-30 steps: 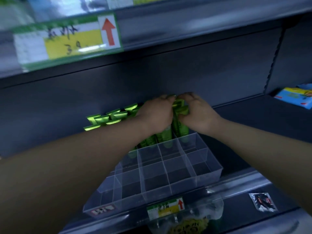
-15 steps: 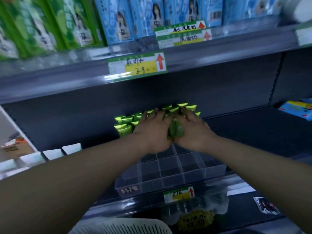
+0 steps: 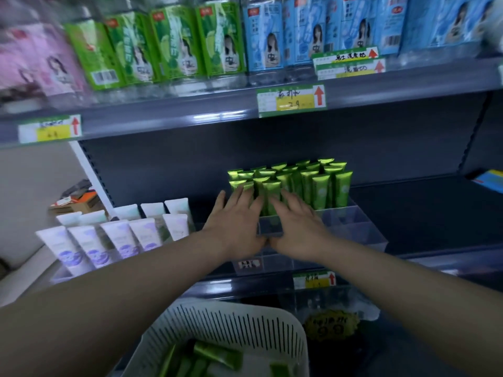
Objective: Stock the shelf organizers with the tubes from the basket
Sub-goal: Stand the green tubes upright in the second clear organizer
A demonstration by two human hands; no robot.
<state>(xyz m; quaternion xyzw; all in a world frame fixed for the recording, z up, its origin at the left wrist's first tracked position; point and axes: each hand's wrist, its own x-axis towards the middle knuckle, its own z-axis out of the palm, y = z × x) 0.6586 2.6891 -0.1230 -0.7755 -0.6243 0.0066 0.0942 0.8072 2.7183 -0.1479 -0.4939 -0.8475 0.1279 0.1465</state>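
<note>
Several shiny green tubes (image 3: 313, 183) stand upright in the back cells of a clear plastic shelf organizer (image 3: 362, 229). My left hand (image 3: 234, 221) and my right hand (image 3: 296, 224) hover side by side over the organizer's front cells, fingers spread, holding nothing, fingertips just short of the front row of tubes. Below, a white slotted basket (image 3: 245, 325) holds a few more green tubes (image 3: 217, 355).
White and lilac tubes (image 3: 114, 240) fill a second organizer at the left. Green, blue and pink cartons (image 3: 190, 44) line the shelf above. Price tags hang on the shelf rails. The shelf's right part is dark, with a blue packet (image 3: 490, 180) at its edge.
Both hands have let go of the green tubes and drawn back toward me with fingers spread. The view has pulled back, bringing the basket and upper shelf into sight.
</note>
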